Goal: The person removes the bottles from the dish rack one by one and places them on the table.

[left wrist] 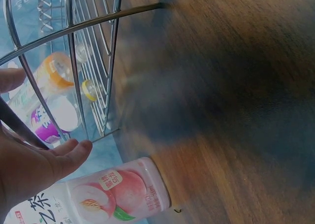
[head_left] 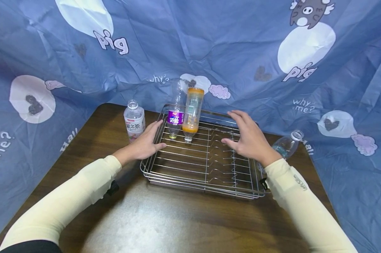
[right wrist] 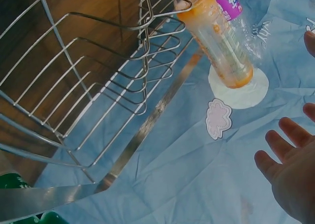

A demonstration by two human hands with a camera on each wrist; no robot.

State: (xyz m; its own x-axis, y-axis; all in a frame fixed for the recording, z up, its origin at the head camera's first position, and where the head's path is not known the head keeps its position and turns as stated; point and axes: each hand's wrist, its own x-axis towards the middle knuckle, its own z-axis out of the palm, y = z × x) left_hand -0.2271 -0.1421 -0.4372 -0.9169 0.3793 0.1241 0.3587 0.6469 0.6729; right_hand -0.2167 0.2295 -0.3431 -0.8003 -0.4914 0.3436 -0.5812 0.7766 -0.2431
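Observation:
A metal wire rack (head_left: 205, 186) stands on the table. Two bottles lean cap-down inside its back left part: one with a purple label (head_left: 175, 118) and one with orange ends (head_left: 191, 114). My left hand (head_left: 144, 143) is at the rack's left rim, thumb spread toward the inside and fingers stretched along the outer side. Beside those fingers a peach tea bottle (head_left: 134, 121) stands upright without a cap. Over the rack's right side, my right hand (head_left: 249, 137) is held with fingers spread and nothing in it.
An uncapped clear bottle (head_left: 286, 144) stands to the right of the rack, partly hidden by the right wrist. Behind the brown table (head_left: 165, 218) hangs a blue printed cloth (head_left: 177, 42). Wavy wire dividers (head_left: 215, 162) run along the rack's right half.

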